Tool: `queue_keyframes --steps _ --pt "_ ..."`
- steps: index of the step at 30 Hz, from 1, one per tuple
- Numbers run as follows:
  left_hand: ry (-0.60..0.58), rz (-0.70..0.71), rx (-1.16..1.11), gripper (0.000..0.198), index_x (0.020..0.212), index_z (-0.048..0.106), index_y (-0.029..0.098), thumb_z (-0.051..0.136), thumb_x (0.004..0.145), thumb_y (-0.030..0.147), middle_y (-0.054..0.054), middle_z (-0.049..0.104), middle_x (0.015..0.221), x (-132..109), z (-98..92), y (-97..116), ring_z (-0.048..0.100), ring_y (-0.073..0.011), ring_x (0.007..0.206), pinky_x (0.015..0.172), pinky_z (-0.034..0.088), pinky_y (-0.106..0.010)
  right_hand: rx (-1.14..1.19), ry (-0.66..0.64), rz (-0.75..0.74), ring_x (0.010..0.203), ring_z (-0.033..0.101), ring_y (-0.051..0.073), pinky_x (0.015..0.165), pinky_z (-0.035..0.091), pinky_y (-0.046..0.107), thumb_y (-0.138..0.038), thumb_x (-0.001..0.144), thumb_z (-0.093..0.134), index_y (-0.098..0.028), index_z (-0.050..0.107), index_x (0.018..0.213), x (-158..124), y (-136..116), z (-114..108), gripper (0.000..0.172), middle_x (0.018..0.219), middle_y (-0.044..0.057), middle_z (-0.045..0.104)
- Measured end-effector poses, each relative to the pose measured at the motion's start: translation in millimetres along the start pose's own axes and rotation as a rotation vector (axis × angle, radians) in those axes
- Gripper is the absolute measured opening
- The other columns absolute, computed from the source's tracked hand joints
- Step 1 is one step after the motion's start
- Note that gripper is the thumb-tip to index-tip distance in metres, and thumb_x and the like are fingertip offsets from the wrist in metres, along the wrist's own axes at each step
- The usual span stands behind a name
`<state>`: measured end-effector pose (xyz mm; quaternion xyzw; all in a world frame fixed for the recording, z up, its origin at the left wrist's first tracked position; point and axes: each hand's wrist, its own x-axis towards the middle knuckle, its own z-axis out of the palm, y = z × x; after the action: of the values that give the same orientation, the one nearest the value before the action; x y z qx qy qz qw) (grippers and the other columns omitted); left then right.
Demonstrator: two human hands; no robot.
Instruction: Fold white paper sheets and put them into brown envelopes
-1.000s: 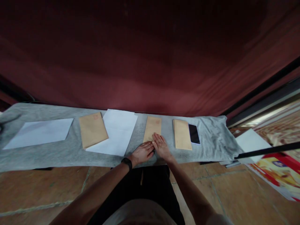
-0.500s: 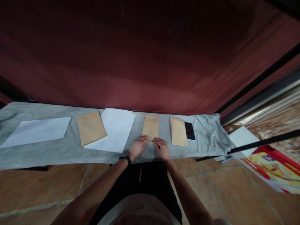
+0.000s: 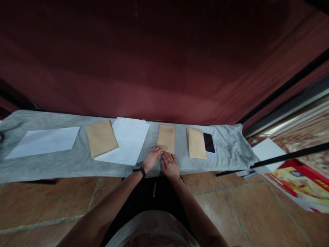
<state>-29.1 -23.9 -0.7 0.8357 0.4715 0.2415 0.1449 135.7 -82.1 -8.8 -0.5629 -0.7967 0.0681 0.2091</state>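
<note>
A brown paper envelope (image 3: 166,135) with a faint red stamp mark lies lengthwise in front of me on the grey cloth. My left hand (image 3: 153,157), with a dark band on its wrist, rests its fingers on the envelope's near left corner. Close beside it, my right hand (image 3: 170,165) lies with extended fingers flat over the near end, which it hides. The fingertips of both hands almost meet there. To the right is a small stack of brown envelopes (image 3: 197,143), and to the left a larger stack of brown envelopes (image 3: 102,139).
White paper sheets (image 3: 131,137) lie partly under the left stack, and another white sheet (image 3: 46,141) is farther left. A dark-screened phone (image 3: 209,142) sits beside the right stack. The cloth-covered table (image 3: 226,147) backs onto a dark red wall. A red and yellow box (image 3: 300,185) stands at the right.
My right hand has moved left from the envelope's near right corner and now lies flat over its near end. My left hand stays at the left corner. The view has shifted slightly.
</note>
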Motion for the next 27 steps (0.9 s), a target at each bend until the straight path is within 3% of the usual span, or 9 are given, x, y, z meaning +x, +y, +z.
queue_keyframes --steps 8,13,16,21,27 --pt "-0.039 0.032 0.071 0.037 0.123 0.064 0.022 0.045 0.093 0.010 -0.007 0.066 0.132 -10.7 -7.4 5.4 0.058 -0.0208 0.125 0.109 0.046 -0.040 -0.023 0.006 0.067 0.141 0.049 0.024 0.122 0.034 0.046 -0.035 0.107 0.034 -0.022 0.051 0.149 -11.9 6.6 -7.6 0.048 0.151 0.007 0.054" --pt "-0.039 0.028 0.113 0.037 0.127 0.062 0.014 0.040 0.098 0.014 -0.013 0.064 0.136 -2.7 3.9 18.2 0.054 -0.0217 0.132 0.114 0.041 -0.039 -0.055 -0.014 0.054 0.142 0.048 0.026 0.122 0.032 0.047 -0.033 0.105 0.038 -0.021 0.051 0.149 -14.0 9.8 -8.4 0.047 0.153 0.009 0.051" --pt "-0.082 0.074 0.133 0.042 0.138 0.056 0.015 0.035 0.102 0.025 -0.012 0.055 0.149 17.2 15.9 28.4 0.043 -0.0217 0.144 0.120 0.033 -0.045 -0.082 0.004 0.026 0.140 0.050 0.026 0.122 0.032 0.046 -0.029 0.103 0.045 -0.020 0.060 0.141 -15.0 9.7 -4.9 0.042 0.147 0.012 0.058" --pt "-0.186 0.003 0.187 0.052 0.151 0.046 0.021 0.028 0.105 0.039 -0.006 0.039 0.162 62.2 31.4 31.3 0.029 -0.0222 0.152 0.125 0.018 -0.046 -0.087 0.103 -0.004 0.138 0.051 0.024 0.121 0.031 0.044 -0.027 0.102 0.050 -0.021 0.064 0.133 -14.6 9.5 0.1 0.035 0.140 0.010 0.064" --pt "-0.147 -0.063 0.208 0.057 0.156 0.038 0.021 0.029 0.104 0.043 -0.006 0.036 0.164 111.6 43.4 16.5 0.022 -0.0223 0.155 0.127 0.009 -0.049 -0.098 0.156 0.014 0.137 0.052 0.024 0.120 0.031 0.044 -0.026 0.104 0.046 -0.024 0.058 0.142 -12.8 6.5 -0.1 0.040 0.145 0.008 0.060"
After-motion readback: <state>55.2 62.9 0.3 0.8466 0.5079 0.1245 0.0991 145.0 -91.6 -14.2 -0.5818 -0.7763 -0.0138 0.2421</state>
